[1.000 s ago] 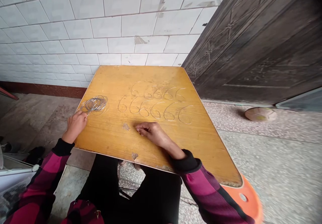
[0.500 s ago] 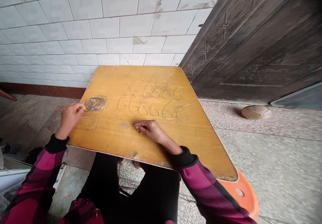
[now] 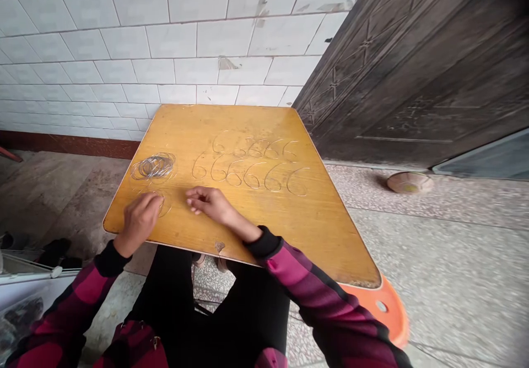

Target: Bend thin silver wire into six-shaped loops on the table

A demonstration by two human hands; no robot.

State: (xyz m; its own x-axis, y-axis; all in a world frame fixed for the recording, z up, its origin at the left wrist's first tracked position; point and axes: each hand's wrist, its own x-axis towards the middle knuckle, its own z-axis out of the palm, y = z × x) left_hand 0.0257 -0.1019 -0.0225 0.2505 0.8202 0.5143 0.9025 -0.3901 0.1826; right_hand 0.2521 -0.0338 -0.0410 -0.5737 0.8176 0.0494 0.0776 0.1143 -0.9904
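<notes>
My left hand (image 3: 138,223) is on a thin wire ring (image 3: 164,206) near the left front corner of the bench (image 3: 289,236), fingers curled down over it; whether they pinch the wire I cannot tell. A loose wire coil (image 3: 154,166) lies flat just beyond that hand, farther from me, with its loops roughly round, so no clear long axis. My left hand is the nearer one to both. My right hand (image 3: 209,203) is half open, fingers loosely curled, holding nothing I can see, over bare wood toward the middle. Two rows of wire sixes (image 3: 250,169) run across the bench beyond it, right of the coil.
</notes>
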